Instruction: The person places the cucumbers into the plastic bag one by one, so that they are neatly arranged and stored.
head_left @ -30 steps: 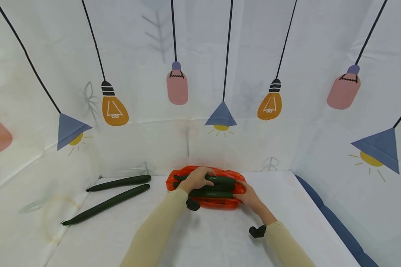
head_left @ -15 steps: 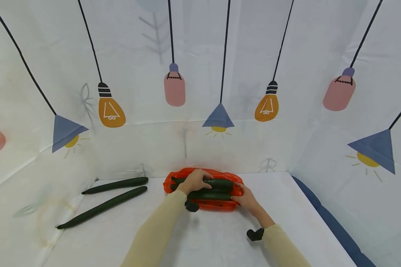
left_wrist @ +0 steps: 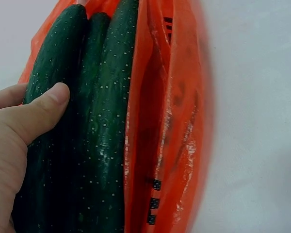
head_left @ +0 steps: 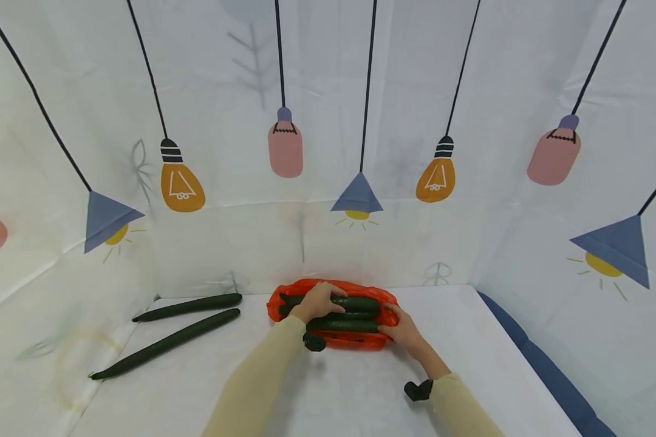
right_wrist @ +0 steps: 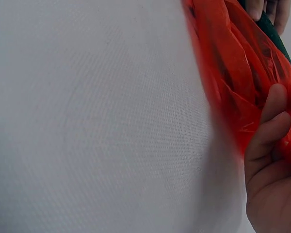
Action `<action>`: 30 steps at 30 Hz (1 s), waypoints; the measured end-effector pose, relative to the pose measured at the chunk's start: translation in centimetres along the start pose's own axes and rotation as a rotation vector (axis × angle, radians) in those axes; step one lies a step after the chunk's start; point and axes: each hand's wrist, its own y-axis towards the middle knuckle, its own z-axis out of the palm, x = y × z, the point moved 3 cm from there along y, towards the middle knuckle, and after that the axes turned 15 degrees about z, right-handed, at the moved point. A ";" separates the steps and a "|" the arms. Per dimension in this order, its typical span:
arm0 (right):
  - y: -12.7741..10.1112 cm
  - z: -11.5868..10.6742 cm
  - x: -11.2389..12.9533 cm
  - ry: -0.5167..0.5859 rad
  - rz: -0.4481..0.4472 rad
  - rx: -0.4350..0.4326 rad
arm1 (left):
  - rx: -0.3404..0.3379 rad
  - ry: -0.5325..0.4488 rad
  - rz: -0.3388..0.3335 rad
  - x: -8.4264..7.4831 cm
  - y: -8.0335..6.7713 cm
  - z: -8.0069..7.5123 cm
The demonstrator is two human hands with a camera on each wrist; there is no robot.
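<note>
At the counter's far edge, the left hand (head_left: 316,301) grips cucumbers (head_left: 343,313) lying in an orange bag (head_left: 355,340) while right-hand fingers (right_wrist: 266,127) pinch its plastic; two loose cucumbers (head_left: 166,341) apparently await bagging.

sleeves (head_left: 262,376): long, beige | wrists: small black mounts (head_left: 418,390) | hands: bare

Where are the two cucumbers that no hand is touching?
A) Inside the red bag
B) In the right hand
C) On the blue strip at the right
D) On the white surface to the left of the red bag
D: in the head view the two loose cucumbers lie on the white surface, left of the red bag, while the left hand and right hand are both at the bag.
</note>
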 end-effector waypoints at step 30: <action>0.5 -0.1 -0.5 0.015 -0.001 0.042 | -0.012 0.015 -0.010 0.8 0.5 0.3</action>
